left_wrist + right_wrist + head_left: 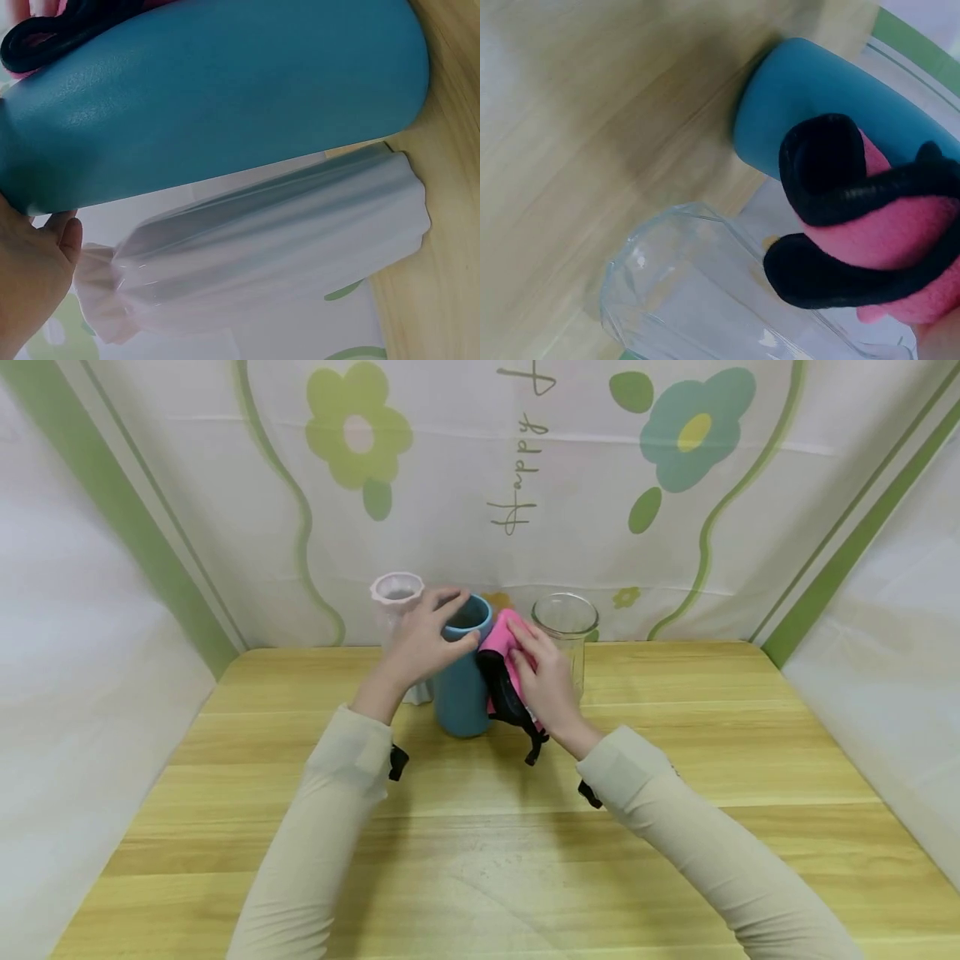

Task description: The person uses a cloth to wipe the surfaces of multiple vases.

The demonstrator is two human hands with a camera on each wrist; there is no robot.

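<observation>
A tall blue vase (pixel 461 697) stands upright on the wooden table. My left hand (pixel 422 643) holds it by the rim, fingers over the far edge and thumb across the near side. The left wrist view shows the smooth side of the blue vase (pixel 240 90) close up, with part of the left hand (pixel 34 277) at its top. My right hand (pixel 549 683) grips a pink fabric piece with black trim (pixel 504 631) at the vase's upper right side. In the right wrist view, black bands loop around the soft pink fabric (pixel 877 240), overlapping the vase.
A pale pink-white fluted vase (pixel 397 589) stands just left of the blue one, partly behind my left hand. To the right is a clear glass vase (pixel 566 617), partly behind my right hand. A flower-printed curtain (pixel 450 468) hangs behind the wooden table (pixel 480 860).
</observation>
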